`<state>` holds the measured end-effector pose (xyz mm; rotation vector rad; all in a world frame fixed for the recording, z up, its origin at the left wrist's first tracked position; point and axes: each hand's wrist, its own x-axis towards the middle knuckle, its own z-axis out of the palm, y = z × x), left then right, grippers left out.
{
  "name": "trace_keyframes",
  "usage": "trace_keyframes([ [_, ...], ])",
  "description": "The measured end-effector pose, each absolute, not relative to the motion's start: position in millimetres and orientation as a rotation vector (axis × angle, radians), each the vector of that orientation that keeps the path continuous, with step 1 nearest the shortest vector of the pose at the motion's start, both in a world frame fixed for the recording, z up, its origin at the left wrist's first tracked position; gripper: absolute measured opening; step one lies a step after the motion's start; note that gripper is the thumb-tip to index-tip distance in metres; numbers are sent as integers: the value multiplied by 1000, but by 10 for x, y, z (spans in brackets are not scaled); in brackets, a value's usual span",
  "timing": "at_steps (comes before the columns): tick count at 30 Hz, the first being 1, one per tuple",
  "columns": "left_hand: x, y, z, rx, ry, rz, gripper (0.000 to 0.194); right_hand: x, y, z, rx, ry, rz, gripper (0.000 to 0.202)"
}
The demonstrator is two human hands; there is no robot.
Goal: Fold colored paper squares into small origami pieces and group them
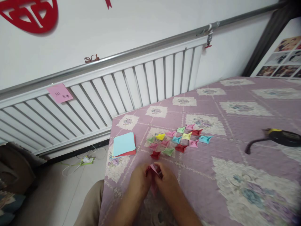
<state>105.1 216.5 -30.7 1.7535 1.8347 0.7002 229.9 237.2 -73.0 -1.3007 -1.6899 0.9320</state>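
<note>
Furthest left from where I stand, a pink note (60, 93) hangs on the radiator (131, 84). Next, on the purple patterned cloth (138, 133), lies a stack of flat square sheets (124, 144), light blue on top and red showing beneath, so unused paper remains. Then comes the left hand (140, 177), its fingers pinching a pink paper (154, 170) against those of the right hand (168, 177); it looks partly folded, its exact shape hidden. Just beyond the hands sit the small folded pieces (176, 140), over a dozen in several colours, seemingly finished. Well off to the right lies a black-and-yellow tool (285, 138) with a strap, untouched.
</note>
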Motion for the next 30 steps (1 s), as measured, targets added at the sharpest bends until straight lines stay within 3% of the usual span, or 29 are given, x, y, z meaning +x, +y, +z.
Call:
trace_keyframes([
  [5,968,2209,-367,1750,1814,596,30,2260,2346,-753,-1239,-1697,777,36],
  [12,858,2285,-259,1895,1717,460,30,2246,2332,-810,-1095,-1809,594,23],
  [30,797,2435,-75,2013,1705,185,25,2231,2333,-911,-1060,-1991,643,26],
])
